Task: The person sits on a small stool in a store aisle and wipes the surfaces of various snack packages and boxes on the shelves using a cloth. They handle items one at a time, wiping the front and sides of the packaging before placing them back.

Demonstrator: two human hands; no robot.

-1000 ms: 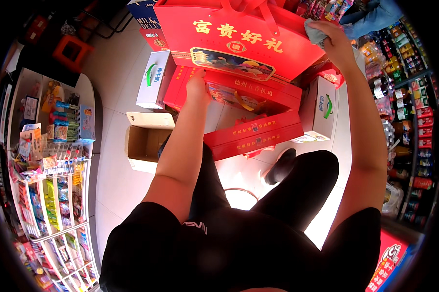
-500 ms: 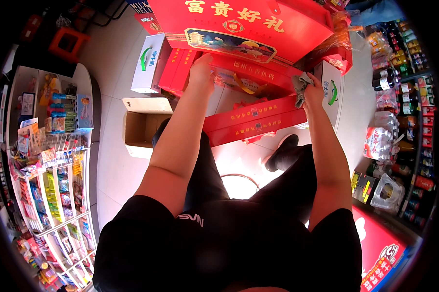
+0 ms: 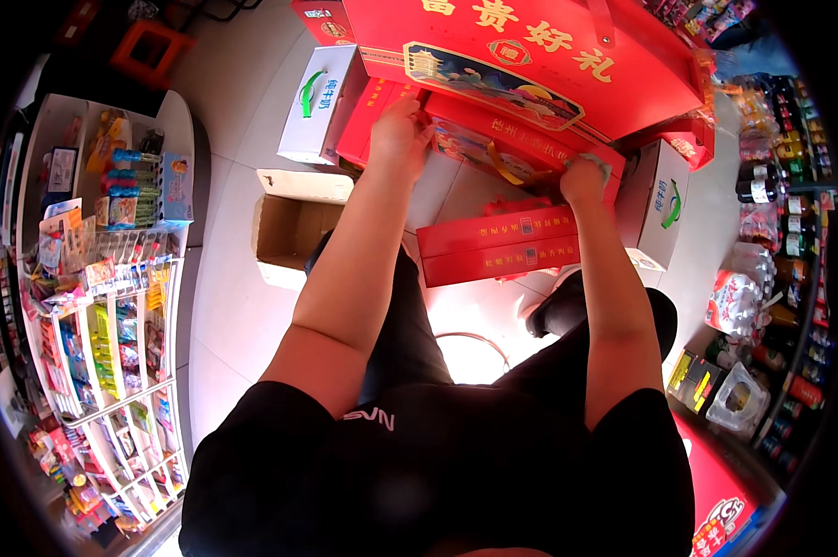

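A red gift box [image 3: 535,136] with gold print and a yellow ribbon lies in front of me. My left hand [image 3: 402,139] has its fingers curled at the box's left end. At the other end, my right hand [image 3: 584,178] is closed around a grey cloth [image 3: 605,169], most of it hidden by the hand, and presses near the box's edge. Behind stands a large red gift carton [image 3: 540,56] with gold print and a dark picture panel. Nearer to me, two long red boxes [image 3: 493,249] sit side by side under my right forearm.
An opened brown carton [image 3: 294,227] stands at left. White cartons with green handles [image 3: 319,107] flank the red boxes, one of them at right [image 3: 660,200]. A snack rack [image 3: 113,325] runs along the left; bottled drinks [image 3: 739,292] line the right.
The view has shifted, so the boxes appear farther right and lower. My right hand has moved left along the box with the cloth. My left hand remains at the box's left end.
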